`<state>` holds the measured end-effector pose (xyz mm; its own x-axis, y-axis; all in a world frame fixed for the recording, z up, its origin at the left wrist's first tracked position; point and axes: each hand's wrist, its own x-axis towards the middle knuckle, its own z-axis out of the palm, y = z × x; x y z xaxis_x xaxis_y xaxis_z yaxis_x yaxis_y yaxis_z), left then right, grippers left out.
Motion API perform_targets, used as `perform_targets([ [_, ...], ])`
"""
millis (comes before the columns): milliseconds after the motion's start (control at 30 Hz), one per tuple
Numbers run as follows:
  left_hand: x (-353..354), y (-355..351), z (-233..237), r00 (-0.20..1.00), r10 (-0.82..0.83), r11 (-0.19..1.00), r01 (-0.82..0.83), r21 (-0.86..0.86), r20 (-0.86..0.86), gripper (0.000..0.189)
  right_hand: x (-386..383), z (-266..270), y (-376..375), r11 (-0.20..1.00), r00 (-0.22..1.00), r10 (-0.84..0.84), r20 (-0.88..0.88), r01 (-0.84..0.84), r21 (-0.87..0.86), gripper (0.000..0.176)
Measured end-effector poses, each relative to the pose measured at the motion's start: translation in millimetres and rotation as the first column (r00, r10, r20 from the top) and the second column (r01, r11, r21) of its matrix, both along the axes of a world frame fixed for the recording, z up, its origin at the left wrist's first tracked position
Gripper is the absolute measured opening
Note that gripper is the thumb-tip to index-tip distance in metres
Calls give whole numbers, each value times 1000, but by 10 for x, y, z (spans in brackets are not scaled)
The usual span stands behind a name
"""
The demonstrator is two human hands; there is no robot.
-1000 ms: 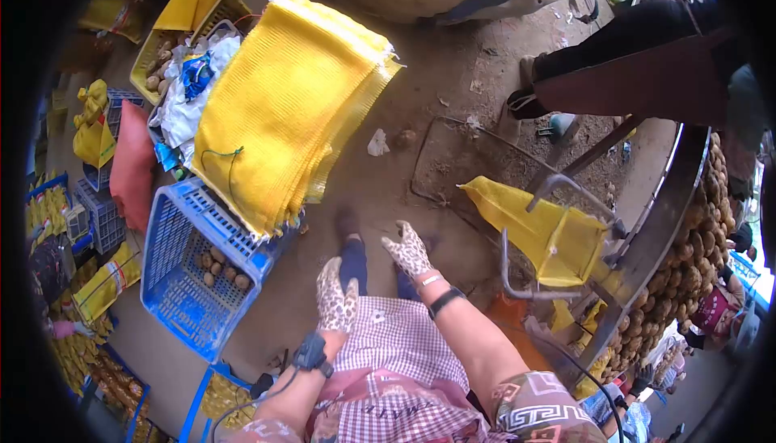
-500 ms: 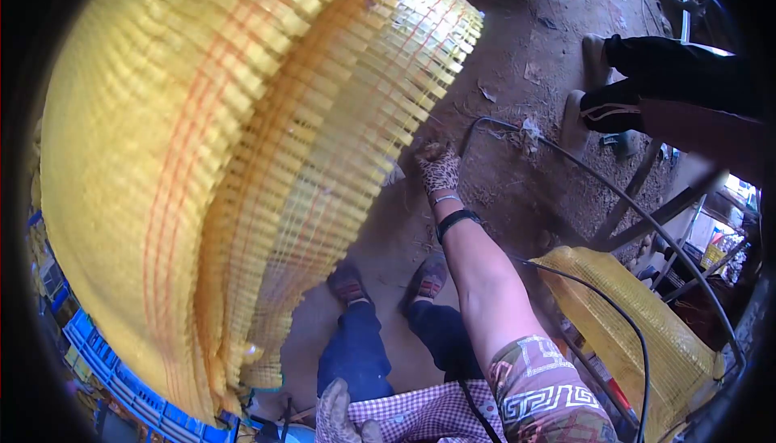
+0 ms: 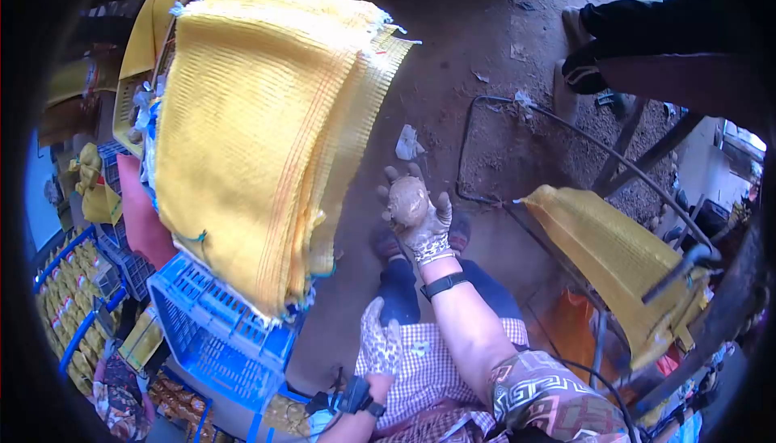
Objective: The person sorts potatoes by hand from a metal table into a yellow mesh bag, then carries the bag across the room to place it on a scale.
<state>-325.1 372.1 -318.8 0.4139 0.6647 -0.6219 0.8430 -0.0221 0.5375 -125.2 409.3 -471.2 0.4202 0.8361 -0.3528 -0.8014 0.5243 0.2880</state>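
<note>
My right hand, in a dirty glove with a leopard-print cuff, is turned palm up. Its fingers cup a round, soil-coloured lump, possibly a potato. My left hand, in a similar glove, hangs in front of the checked apron with thumb and fingers apart, and I see nothing in it. Ahead and to the left, a thick stack of yellow mesh sacks rests on a blue plastic crate. Neither hand touches the sacks.
A bent metal frame stands to the right, near another yellow mesh sack. A person's dark trouser legs are at upper right. Scraps, including a pale one, lie on the dirt floor. Filled net bags stand at far left.
The view has shifted, so the sacks look smaller and the blue crate shows more fully. My right hand has turned palm up, showing the lump. My left hand is more fully in sight.
</note>
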Motion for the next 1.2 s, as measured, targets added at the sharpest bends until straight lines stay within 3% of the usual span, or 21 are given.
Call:
perform_targets([
  [67, -221, -67, -30, 998, 50, 997, -52, -56, -22, 41, -62, 607, -50, 965, 995, 13, -95, 13, 262, 63],
  [200, -172, 46, 563, 975, 216, 973, -212, -88, 42, 47, -111, 1512, -336, 962, 983, 173, -68, -154, 227, 63],
  [267, -57, 149, 904, 900, 331, 943, -305, -132, 283, 45, -73, 1996, -515, 966, 966, 258, -30, -257, 21, 58],
  [367, 185, 515, 1468, 866, -15, 960, -128, 251, 499, 45, -335, 2204, -797, 887, 977, 200, -76, -213, -409, 45],
  [400, 326, 583, 1713, 875, -54, 941, -117, 318, 481, 45, -575, 1854, -884, 647, 980, 192, -48, -163, -745, 30],
  [433, 487, 589, 2099, 884, -115, 908, -91, 409, 452, 46, -523, 2184, -965, 343, 888, 457, 48, -126, -931, 18],
  [500, 530, 461, 2260, 849, -268, 878, 20, 479, 456, 57, -729, 2669, -1010, 475, 843, 492, 216, -52, -879, 25],
  [533, 584, 189, 2321, 798, -373, 904, 197, 380, 473, 58, -799, 3047, -1034, 834, 919, 321, 229, -160, -528, 32],
  [567, 441, -26, 2169, 683, -505, 826, 206, 524, 528, 63, -1045, 3089, -1063, 842, 805, 328, 494, -12, -540, 35],
  [633, 559, -298, 2384, 655, -343, 937, 287, 198, 673, 66, -630, 3726, -1489, 828, 880, 386, 276, -200, -523, 34],
  [700, 659, -485, 2130, 842, 89, 942, 103, -320, 532, 69, -584, 3498, -1952, 842, 928, 364, 74, -294, -451, 34],
  [733, 729, -634, 2200, 806, 375, 722, 56, -689, 459, 59, -357, 4076, -2158, 579, 796, 543, 266, -126, -805, 35],
  [767, 864, -844, 2360, 877, 371, 631, 3, -776, 306, 59, -495, 3579, -2238, 507, 596, 692, 407, -1, -862, 41],
  [800, 890, -1017, 2224, 858, 303, 679, 110, -726, 414, 59, -543, 3605, -2394, 530, 605, 678, 418, -9, -848, 41],
  [833, 891, -1132, 2088, 833, 220, 721, 212, -660, 508, 59, -588, 3730, -2607, 445, 428, 735, 525, 280, -851, 44],
  [867, 1031, -1276, 2133, 854, 348, 665, 66, -744, 387, 64, -543, 3879, -2914, 360, 225, 800, 557, 561, -745, 47],
  [900, 1141, -1420, 2331, 877, 309, 640, 95, -762, 368, 62, -299, 4202, -3262, 647, 469, 583, 663, 226, -728, 51],
  [933, 1296, -1596, 2486, 835, 350, 592, 154, -791, 424, 61, -195, 4182, -3594, 614, 361, 612, 704, 344, -710, 53],
  [967, 1457, -1762, 2605, 787, 390, 548, 218, -808, 477, 61, -86, 4326, -3994, 668, 546, 551, 632, 166, -726, 55],
  [1033, 1768, -1949, 2716, 728, 256, 729, 287, -622, 636, 60, 168, 4731, -4779, 444, 322, 752, 575, 398, -803, 52],
  [1200, 2675, -2065, 2638, 732, -105, 933, 307, -189, 673, 55, 296, 4980, -6221, -92, 273, 935, 226, 803, -589, 50],
])
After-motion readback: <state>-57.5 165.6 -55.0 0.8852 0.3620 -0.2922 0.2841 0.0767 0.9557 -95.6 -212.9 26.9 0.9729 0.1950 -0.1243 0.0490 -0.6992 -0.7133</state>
